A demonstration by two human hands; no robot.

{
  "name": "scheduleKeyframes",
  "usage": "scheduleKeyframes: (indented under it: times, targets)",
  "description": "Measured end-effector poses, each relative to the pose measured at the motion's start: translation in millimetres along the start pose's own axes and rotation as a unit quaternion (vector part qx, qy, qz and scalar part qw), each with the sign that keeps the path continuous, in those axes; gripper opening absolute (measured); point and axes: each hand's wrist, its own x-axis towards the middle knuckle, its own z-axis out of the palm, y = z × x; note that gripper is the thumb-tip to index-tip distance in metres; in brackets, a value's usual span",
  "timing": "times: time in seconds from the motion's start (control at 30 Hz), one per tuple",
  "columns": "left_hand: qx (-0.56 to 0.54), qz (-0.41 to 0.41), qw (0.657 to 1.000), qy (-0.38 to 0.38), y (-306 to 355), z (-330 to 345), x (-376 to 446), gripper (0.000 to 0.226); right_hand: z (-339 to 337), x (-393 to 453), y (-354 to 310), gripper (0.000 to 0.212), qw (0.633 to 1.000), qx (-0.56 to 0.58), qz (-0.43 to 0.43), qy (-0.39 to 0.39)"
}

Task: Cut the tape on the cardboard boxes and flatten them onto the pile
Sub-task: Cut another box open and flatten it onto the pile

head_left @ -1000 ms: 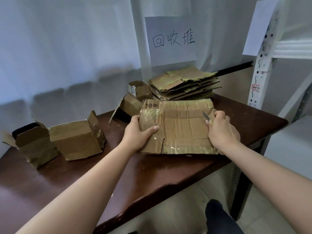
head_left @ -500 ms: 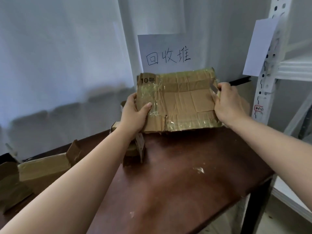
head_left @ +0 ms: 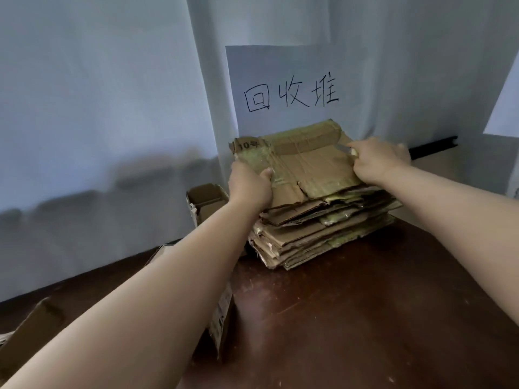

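Observation:
A flattened cardboard box (head_left: 306, 161) marked "10" lies on top of the pile of flattened boxes (head_left: 317, 231) at the back of the dark wooden table (head_left: 351, 318). My left hand (head_left: 248, 186) grips its left edge, thumb on top. My right hand (head_left: 377, 161) grips its right edge and also holds a small knife (head_left: 345, 148), whose blade points left over the cardboard.
A paper sign (head_left: 289, 88) with handwriting hangs on the white curtain behind the pile. An open small box (head_left: 206, 202) stands left of the pile. More boxes (head_left: 33, 329) sit at the lower left, partly behind my left arm. A black bar (head_left: 434, 147) runs at the right.
Both hands lifted the flattened box off the table front, carried it back and lowered it onto the pile. The view has come closer to the pile.

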Motion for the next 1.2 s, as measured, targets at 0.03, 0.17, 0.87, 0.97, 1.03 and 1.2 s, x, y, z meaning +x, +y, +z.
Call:
scheduleKeyframes:
  times: [0.03,0.17,0.87,0.97,1.03,1.2]
  targets:
    - [0.071,0.005,0.997,-0.015,-4,5,1,0.055,9,1,3,0.041,1.000,0.000,0.007,-0.018]
    - [0.371,0.122,0.920,0.012,-3,10,0,0.048,31,4,-3,0.042,0.996,-0.044,-0.001,-0.076]
    - [0.393,0.100,0.893,-0.193,-53,61,-9,0.063,86,2,9,0.042,0.990,0.062,-0.063,-0.108]
    - [0.412,0.114,0.884,-0.190,-40,54,-3,0.063,74,-5,7,0.034,0.996,0.024,-0.055,-0.061]
    - [0.416,0.134,0.884,-0.167,-28,51,1,0.062,61,-10,6,0.032,0.998,0.005,-0.047,-0.046]
    - [0.386,0.156,0.898,-0.144,-12,48,3,0.056,30,-20,5,0.032,0.999,-0.008,-0.030,0.021]
